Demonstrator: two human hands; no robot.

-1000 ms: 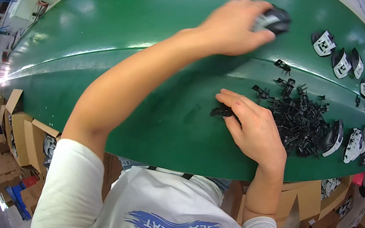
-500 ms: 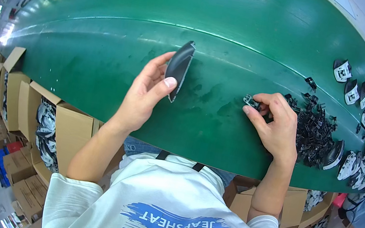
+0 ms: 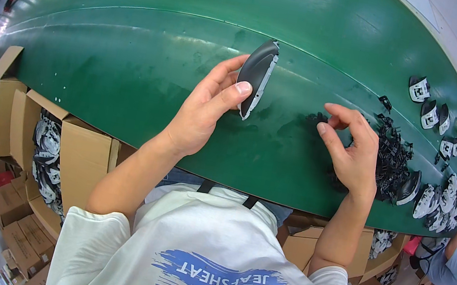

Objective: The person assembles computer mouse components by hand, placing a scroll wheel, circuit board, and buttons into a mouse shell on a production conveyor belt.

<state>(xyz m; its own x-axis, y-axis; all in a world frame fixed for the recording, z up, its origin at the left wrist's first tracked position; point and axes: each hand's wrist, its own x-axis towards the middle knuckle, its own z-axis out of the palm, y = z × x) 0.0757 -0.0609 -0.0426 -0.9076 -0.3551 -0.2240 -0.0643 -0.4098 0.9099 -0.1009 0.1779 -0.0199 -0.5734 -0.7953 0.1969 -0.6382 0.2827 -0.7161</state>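
My left hand (image 3: 211, 100) is closed around a curved dark grey plastic shell (image 3: 255, 77), thumb on its near side and fingers behind. The shell stands on end above the table, its pale inner edge facing right. Over the table to the right, my right hand (image 3: 354, 148) has thumb and index finger apart. Just beyond their tips is a small black plastic clip (image 3: 316, 118), which looks let go. Beside and partly behind that hand spreads a pile of similar black clips (image 3: 393, 161).
Dark shells with white inner parts (image 3: 442, 199) cluster at the right of the green table (image 3: 148, 81); several more shells (image 3: 429, 114) lie farther back. Open cardboard boxes (image 3: 87, 158) of parts stand along the near left edge. At far right is another person (image 3: 450, 264).
My left hand has moved right and slightly away with the shell, turning more of its pale edge into view. The right fingers have spread from the small clip they were pinching.
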